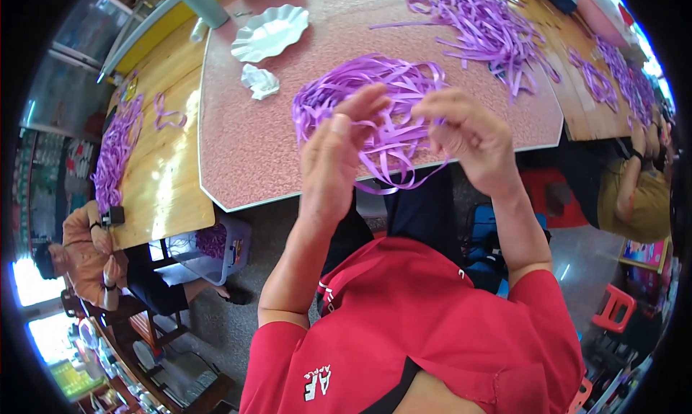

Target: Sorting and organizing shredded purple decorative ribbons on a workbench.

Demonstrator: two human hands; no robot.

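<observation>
Up close, the person's left hand [335, 151] and right hand [465, 136] are raised side by side above the near edge of the worktop [245, 154], both working in a loose bundle of purple ribbon strips [375, 97]. The left grip is closed on strands of the bundle, thumb pressed against the fingers at about 12 o'clock of the hand. The right grip is likewise pinched on strands, its fingers curled inward toward 9 o'clock. Loops of ribbon hang down between the two hands and trail below them.

The bundle lies at the middle of the speckled pink worktop, just beyond the hands. At 1 o'clock from it, a larger heap of purple strips [483, 21] is spread out, well apart. At 10 o'clock stands a white scalloped dish [270, 32], with a crumpled white tissue [259, 81] near it. On the adjoining wooden table [166, 169] at 9 o'clock lies another pile of purple strips [115, 151], beside a seated person in an orange top [86, 255].
</observation>
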